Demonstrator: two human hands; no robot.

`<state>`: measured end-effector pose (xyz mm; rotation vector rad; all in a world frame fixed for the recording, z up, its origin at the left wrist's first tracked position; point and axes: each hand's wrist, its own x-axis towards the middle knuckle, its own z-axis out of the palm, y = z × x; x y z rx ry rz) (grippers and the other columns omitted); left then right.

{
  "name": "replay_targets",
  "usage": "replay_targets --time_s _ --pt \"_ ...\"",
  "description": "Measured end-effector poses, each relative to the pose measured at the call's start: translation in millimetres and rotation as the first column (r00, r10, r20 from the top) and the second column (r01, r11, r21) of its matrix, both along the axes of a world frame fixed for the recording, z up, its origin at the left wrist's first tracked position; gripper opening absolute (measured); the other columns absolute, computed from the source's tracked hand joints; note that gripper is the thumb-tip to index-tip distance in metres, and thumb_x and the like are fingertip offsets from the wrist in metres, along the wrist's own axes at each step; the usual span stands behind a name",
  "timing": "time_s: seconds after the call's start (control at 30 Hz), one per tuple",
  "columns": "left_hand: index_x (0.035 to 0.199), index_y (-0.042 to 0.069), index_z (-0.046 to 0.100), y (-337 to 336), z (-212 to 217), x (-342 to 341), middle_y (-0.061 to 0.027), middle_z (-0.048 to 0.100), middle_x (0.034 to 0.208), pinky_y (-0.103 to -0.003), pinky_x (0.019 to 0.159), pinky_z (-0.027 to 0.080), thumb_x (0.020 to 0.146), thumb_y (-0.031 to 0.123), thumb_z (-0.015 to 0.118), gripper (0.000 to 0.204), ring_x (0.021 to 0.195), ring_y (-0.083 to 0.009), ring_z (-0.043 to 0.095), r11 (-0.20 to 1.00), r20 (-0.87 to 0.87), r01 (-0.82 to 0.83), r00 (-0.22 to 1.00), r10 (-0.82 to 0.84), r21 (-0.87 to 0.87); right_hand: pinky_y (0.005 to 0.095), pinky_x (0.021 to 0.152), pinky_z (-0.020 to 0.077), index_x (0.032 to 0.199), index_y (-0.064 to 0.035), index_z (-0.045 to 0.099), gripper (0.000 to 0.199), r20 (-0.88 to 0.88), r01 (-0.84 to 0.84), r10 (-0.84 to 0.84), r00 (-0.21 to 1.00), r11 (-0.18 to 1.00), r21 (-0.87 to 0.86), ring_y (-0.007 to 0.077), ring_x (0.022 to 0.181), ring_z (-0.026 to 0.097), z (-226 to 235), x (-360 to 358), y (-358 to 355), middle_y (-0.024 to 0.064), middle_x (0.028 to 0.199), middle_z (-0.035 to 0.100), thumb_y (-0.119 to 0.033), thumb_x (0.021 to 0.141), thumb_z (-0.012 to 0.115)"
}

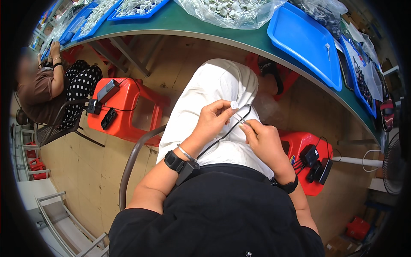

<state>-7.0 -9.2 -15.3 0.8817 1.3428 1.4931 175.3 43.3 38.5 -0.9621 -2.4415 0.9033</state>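
Observation:
Above my lap, my left hand pinches a small white round-headed piece between thumb and fingertips. My right hand is closed on a thin pale rod, whose upper end points toward the white piece. Whether the rod is joined to that piece or is a separate tool, I cannot tell. Beyond my knees, a blue tray on the table holds one similar white piece with a thin stem. A clear plastic bag beside the tray is full of more white stemmed pieces.
The green table curves across the far side. Red stools with black devices stand left and right. A black cable crosses my lap. Another person sits at far left by blue trays. A fan stands at right.

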Motion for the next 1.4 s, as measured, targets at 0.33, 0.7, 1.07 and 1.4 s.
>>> replay_targets --time_s 0.33,0.7,1.07,1.4 --pt "0.104 0.002 0.072 -1 4 2 -0.0004 0.068 0.083 -0.02 0.061 0.047 0.094 0.014 0.069 0.016 0.067 -0.0049 0.056 0.997 0.037 0.064 0.997 -0.062 -0.036 0.0375 0.048 0.0486 0.093 -0.0032 0.065 0.02 -0.056 0.017 0.006 0.998 0.915 0.404 0.0297 0.052 0.063 -2 -2 5 0.0128 0.066 0.066 -0.023 0.093 0.068" --pt "0.105 0.001 0.07 -2 -2 2 0.0007 0.066 0.08 -0.021 0.062 0.046 0.094 0.01 0.068 0.014 0.069 -0.0046 0.055 0.999 0.034 0.038 0.999 -0.038 0.012 0.0391 0.049 0.0479 0.088 -0.0038 0.068 0.023 -0.07 0.043 -0.04 0.997 0.998 0.041 0.0302 0.05 0.062 -4 -2 4 0.0119 0.057 0.061 -0.024 0.097 0.063" --pt "0.103 0.002 0.071 -2 -5 3 0.0003 0.066 0.079 -0.021 0.061 0.046 0.094 0.01 0.068 0.012 0.068 -0.005 0.056 0.998 -0.051 0.037 0.998 -0.035 0.043 0.0286 0.054 0.0444 0.094 0.0 0.071 0.026 -0.05 0.015 -0.037 0.998 0.924 -0.382 0.0113 0.051 0.055 5 0 10 0.0053 0.056 0.06 -0.02 0.101 0.056" --pt "0.101 0.002 0.071 -3 -4 3 -0.0005 0.067 0.078 -0.021 0.061 0.047 0.094 0.015 0.07 0.015 0.067 -0.0055 0.057 0.997 -0.06 0.056 0.997 -0.053 0.057 0.0219 0.052 0.0355 0.096 -0.0017 0.072 0.033 -0.104 -0.072 0.008 0.995 0.77 -0.635 0.0023 0.053 0.043 3 4 18 -0.0013 0.058 0.059 -0.025 0.105 0.051"
